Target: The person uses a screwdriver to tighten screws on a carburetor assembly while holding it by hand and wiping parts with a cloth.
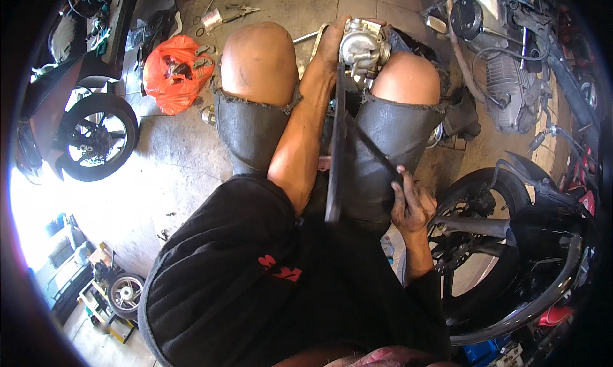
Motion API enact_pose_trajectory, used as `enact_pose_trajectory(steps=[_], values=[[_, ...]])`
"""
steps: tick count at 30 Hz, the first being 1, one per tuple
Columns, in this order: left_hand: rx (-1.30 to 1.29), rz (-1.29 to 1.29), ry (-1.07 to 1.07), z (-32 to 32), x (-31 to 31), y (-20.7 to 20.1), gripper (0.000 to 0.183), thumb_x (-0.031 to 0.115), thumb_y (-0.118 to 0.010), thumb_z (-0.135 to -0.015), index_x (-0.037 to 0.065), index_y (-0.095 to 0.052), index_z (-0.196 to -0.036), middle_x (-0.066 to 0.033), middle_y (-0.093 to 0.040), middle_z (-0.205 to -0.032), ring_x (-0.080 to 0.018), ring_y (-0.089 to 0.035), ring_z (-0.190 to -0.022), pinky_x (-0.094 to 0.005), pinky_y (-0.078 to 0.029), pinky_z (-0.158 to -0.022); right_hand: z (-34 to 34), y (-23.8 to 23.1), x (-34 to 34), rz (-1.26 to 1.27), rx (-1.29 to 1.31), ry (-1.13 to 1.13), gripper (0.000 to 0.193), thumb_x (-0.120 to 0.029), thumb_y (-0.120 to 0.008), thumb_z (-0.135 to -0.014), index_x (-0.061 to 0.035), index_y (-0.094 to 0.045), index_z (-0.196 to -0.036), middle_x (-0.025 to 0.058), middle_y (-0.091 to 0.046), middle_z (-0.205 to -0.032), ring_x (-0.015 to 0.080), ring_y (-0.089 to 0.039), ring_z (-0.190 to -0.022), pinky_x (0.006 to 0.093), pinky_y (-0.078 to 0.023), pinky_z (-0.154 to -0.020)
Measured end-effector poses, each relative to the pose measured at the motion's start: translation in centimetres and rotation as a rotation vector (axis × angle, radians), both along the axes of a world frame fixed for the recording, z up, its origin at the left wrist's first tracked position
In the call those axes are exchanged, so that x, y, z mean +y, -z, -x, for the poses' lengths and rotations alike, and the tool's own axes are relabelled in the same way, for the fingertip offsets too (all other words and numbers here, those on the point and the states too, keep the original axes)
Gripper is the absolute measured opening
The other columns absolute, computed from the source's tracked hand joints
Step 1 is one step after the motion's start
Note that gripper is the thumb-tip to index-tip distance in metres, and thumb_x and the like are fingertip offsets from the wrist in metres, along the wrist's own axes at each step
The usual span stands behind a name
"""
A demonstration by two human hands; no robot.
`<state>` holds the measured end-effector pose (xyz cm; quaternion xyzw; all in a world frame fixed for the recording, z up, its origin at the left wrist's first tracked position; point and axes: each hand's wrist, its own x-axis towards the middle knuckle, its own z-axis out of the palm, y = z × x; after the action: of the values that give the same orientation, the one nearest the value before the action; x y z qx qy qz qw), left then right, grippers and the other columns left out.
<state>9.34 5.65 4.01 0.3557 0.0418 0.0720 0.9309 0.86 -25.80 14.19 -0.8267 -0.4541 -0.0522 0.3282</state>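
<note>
Between my knees, at the top middle, my left hand [332,40] is closed on a silvery metal carburetor [361,49]. A long dark flat strip [337,143] hangs from beside the carburetor toward my lap; its lower part is blurred. Another dark narrow strip [375,148] slants down to my right hand [414,202], whose fingers pinch its lower end above my right thigh. Whether the two strips are one piece I cannot tell. My left fingers are partly hidden behind the carburetor.
An orange plastic bag [167,89] with dark parts sits left of my knees. Pliers [239,11] lie on the floor ahead. A motorcycle wheel [99,137] stands at left, a large tyre [469,182] close at right. A finned engine [507,89] is at upper right.
</note>
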Motion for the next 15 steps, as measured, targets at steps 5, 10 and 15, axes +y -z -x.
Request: enact_pose_trajectory(steps=[5, 10, 15], values=[[0.041, 0.009, 0.003, 0.2, -0.3, -0.9, 0.080, 0.062, -0.042, -0.087, -0.007, -0.049, -0.126, -0.0148, -0.066, -0.096, -0.0212, -0.067, -0.079, -0.0309, -0.057, -0.066, 0.3, -0.1, -0.3, -0.012, -0.011, 0.009, 0.039, -0.001, -0.073, -0.074, -0.0021, -0.066, -0.112, 0.0091, -0.056, -0.063, 0.0193, -0.049, -0.048, 0.0302, -0.041, -0.045], [0.057, -0.051, -0.021, 0.4, 0.1, -0.9, 0.080, 0.061, -0.040, -0.087, -0.007, -0.048, -0.127, -0.0126, -0.067, -0.087, -0.0169, -0.063, -0.066, -0.0279, -0.053, -0.054, 0.3, -0.4, -0.6, -0.059, -0.012, -0.051, 0.034, -0.003, -0.069, -0.079, -0.0003, -0.064, -0.112, 0.0113, -0.060, -0.069, 0.0213, -0.056, -0.054, 0.0299, -0.045, -0.051], [0.058, -0.058, -0.064, 1.2, -1.1, -3.3, 0.077, 0.059, -0.039, -0.089, -0.008, -0.048, -0.127, -0.0113, -0.066, -0.082, -0.0159, -0.061, -0.061, -0.0286, -0.051, -0.048, -0.2, 0.1, 0.1, 0.106, 0.134, 0.043, 0.031, -0.002, -0.065, -0.082, 0.0034, -0.063, -0.112, 0.0157, -0.064, -0.075, 0.0267, -0.060, -0.058, 0.0325, -0.048, -0.055]])
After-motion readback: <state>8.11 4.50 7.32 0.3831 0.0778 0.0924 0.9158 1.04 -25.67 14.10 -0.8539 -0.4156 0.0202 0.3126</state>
